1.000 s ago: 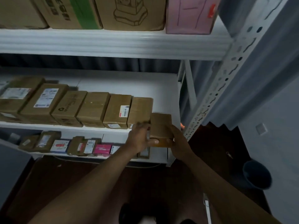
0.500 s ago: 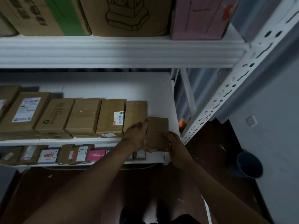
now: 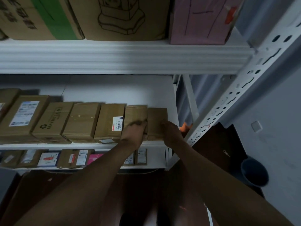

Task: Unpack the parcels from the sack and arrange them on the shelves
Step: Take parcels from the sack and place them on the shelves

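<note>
A small brown parcel (image 3: pixel 156 118) stands on the middle shelf (image 3: pixel 114 88) at the right end of a row of several brown parcels (image 3: pixel 81 121). My left hand (image 3: pixel 136 132) is at its left side, between it and the neighbouring parcel (image 3: pixel 136 114), fingers curled against it. At its front right corner is my right hand (image 3: pixel 171 132), holding the parcel there. The sack is out of view.
Big cartons (image 3: pixel 117 17) and a pink box (image 3: pixel 202 20) fill the top shelf. Small labelled parcels (image 3: pixel 73 158) line the lower shelf. The perforated white upright (image 3: pixel 231 98) stands just right of my hands. A dark bucket (image 3: pixel 254 172) sits on the floor at right.
Both hands carried the small parcel up from in front of the shelf edge onto the middle shelf, against the end of the row. My view moved closer.
</note>
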